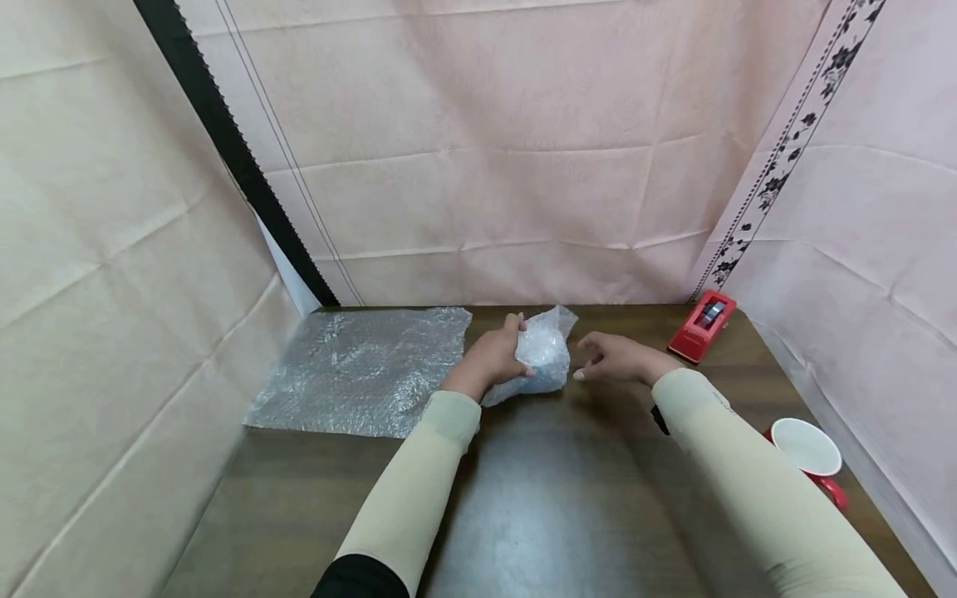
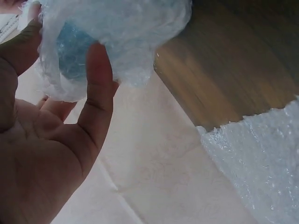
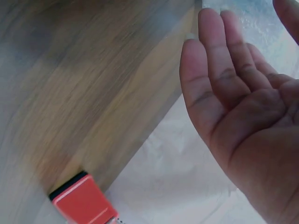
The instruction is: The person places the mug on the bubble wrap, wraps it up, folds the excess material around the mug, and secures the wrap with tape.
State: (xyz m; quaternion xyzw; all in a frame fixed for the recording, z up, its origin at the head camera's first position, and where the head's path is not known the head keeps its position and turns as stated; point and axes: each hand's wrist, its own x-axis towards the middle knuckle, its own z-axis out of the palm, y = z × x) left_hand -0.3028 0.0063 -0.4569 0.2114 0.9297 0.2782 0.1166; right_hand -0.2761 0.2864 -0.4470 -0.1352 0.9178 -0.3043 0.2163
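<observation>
A bundle of bubble wrap (image 1: 547, 353) stands near the back of the table, with something bluish (image 2: 74, 49) showing through its layers. My left hand (image 1: 493, 359) grips it from the left, thumb and fingers spread around its side. In the left wrist view the fingers curve against the wrap; what the bluish thing is cannot be made out. Just right of the bundle, apart from it, is my right hand (image 1: 616, 359), holding nothing. Its fingers (image 3: 212, 60) look loosely extended in the right wrist view.
A flat sheet of bubble wrap (image 1: 366, 370) lies at the table's back left. On the right are a red tape dispenser (image 1: 697, 332) and a red mug with a white inside (image 1: 807, 448), partly behind the right sleeve. Pale cloth (image 1: 523, 166) hangs around the wooden table (image 1: 538, 515).
</observation>
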